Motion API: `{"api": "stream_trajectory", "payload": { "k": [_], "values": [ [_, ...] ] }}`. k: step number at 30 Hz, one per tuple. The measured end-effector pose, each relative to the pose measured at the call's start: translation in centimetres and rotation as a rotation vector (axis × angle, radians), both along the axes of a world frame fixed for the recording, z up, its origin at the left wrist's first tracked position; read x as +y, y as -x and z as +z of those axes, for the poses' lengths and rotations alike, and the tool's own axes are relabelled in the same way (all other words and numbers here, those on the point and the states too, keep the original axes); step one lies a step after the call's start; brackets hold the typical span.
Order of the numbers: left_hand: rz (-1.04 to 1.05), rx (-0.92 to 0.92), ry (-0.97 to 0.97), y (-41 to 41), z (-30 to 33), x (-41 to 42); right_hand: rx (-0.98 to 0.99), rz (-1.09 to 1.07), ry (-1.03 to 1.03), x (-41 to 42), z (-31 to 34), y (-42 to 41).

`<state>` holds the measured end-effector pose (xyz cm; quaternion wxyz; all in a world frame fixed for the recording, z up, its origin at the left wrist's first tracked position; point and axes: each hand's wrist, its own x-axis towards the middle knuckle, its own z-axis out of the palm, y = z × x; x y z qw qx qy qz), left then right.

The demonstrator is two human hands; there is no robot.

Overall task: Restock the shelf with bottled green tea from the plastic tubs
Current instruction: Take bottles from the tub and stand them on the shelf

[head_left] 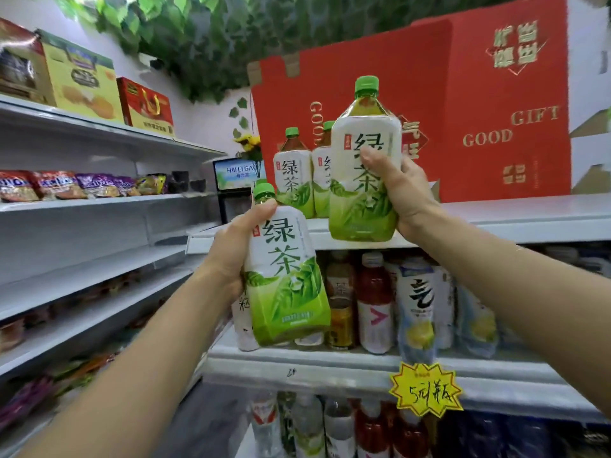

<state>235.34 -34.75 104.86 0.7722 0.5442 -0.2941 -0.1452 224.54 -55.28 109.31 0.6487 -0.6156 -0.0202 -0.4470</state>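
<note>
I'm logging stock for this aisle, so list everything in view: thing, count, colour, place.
Held green tea bottles: two, white and green labels, green caps; one at the top shelf edge, one lower left.
Shelved green tea bottles: two, same colours, top shelf, behind the held ones.
Gift boxes: at least two, red with gold lettering, top shelf.
Mixed drinks: several, red, white, yellow, shelf below.
Price tag: one, yellow starburst, shelf edge.
Snack bags: several, red and purple, left shelves.
Cartons: several, yellow and red, upper left shelf.
Left hand: grips the lower bottle.
Right hand: grips the upper bottle.
</note>
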Motion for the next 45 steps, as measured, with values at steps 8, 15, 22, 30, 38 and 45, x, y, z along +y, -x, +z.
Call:
{"api": "stream_trajectory", "payload": {
  "k": [8, 15, 22, 30, 38, 45],
  "values": [
    [-0.074, 0.019, 0.053, -3.5, 0.9, 0.3, 0.059, -0.193, 0.103, -2.4, 1.0, -6.8],
    [-0.163, -0.001, 0.086, -7.0, 3.3, -1.1, 0.203, -0.327, 0.369, -2.6, 0.7, -7.9],
    [-0.247, -0.037, 0.119, -9.7, 4.7, -2.3, 0.206, -0.345, 0.466, -1.9, 0.1, -8.1],
    [-0.332, -0.05, 0.15, -11.0, 4.5, -2.5, 0.243, -0.322, 0.488, -2.5, 0.4, -10.9],
    [-0.349, -0.077, 0.167, -11.3, 4.3, -2.3, 0.277, -0.272, 0.478, -3.3, 0.6, -11.3],
    [-0.358, -0.071, 0.174, -11.1, 4.2, -2.3, 0.274, -0.258, 0.468, -4.1, 0.6, -11.9]
  ]
}}
